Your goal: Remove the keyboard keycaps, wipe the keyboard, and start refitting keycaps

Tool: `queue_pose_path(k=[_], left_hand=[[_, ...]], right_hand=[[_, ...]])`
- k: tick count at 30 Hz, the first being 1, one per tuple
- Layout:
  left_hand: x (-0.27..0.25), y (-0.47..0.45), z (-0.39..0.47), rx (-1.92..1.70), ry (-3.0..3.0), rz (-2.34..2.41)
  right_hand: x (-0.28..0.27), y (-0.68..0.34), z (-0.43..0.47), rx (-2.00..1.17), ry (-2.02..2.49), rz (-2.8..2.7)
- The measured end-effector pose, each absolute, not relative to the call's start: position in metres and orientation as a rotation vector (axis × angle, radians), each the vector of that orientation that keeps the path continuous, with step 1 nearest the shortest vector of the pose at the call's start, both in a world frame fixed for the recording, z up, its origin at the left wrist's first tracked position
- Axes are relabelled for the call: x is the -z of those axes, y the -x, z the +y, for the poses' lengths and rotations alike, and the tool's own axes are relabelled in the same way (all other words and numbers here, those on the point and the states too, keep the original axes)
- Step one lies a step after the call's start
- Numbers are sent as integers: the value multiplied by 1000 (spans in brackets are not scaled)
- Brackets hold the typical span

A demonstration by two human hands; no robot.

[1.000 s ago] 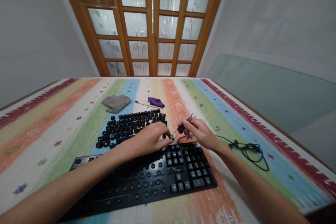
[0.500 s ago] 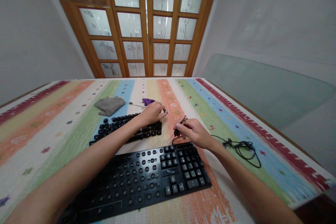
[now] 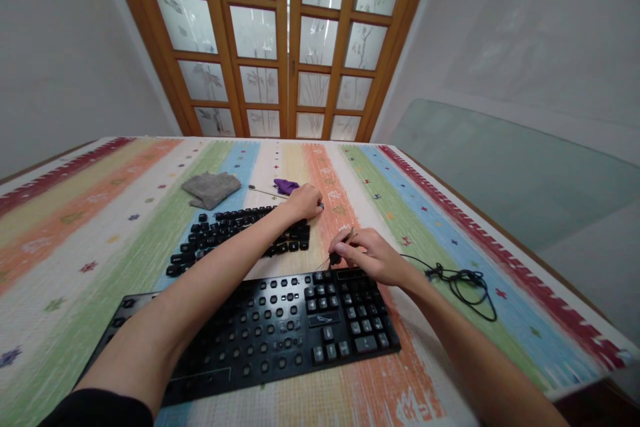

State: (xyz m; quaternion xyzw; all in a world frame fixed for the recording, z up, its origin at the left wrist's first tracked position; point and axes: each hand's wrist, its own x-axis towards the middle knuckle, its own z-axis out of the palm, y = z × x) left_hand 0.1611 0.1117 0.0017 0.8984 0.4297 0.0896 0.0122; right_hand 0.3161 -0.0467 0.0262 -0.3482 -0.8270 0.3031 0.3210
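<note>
My left hand (image 3: pixel 306 203) reaches past the rows of loose black keycaps (image 3: pixel 213 235), its fingers pinched on a small dark keycap (image 3: pixel 321 205) at their right end. Most of that keycap is hidden by the fingers. My right hand (image 3: pixel 373 257) is closed around a wire keycap puller (image 3: pixel 335 258), its thin wires pointing down-left just above the keyboard's top edge. Below lies the black keyboard (image 3: pixel 273 327). Its left and middle parts show bare switches, while keycaps still cover the right-hand block. My left forearm hides part of the keyboard and the loose keycaps.
Behind the loose keycaps lie a grey cloth (image 3: pixel 211 190), a thin brush-like stick (image 3: pixel 265 191) and a purple cloth (image 3: pixel 286 186). A coiled black cable (image 3: pixel 463 283) rests on the right. The striped tablecloth (image 3: pixel 120 267) covers the table, with glazed wooden doors (image 3: pixel 287 47) beyond it.
My left hand has moved slightly forward and right with the keycap, lowering it toward the cloth. My right hand stays nearly in place with the puller. The view has tilted a little.
</note>
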Motion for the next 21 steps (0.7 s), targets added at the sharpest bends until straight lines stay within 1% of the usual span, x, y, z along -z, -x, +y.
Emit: queue_pose_path(k=[4, 7, 14, 17, 21], left_hand=[[-2, -161, 112, -250, -2798, 1361], [-2, -161, 112, -236, -2791, 1374], [-5, -160, 111, -212, -2775, 1377], [-6, -160, 111, -211, -2772, 1381], [-6, -159, 110, -220, -2764, 1389]], right_hand=[[-27, -315, -48, -736, 896, -2216], [-28, -313, -50, -748, 913, -2228], [-10, -309, -43, -941, 1003, -2071], [-8, -302, -49, -798, 933, -2151], [-14, -286, -67, -405, 733, -2418]])
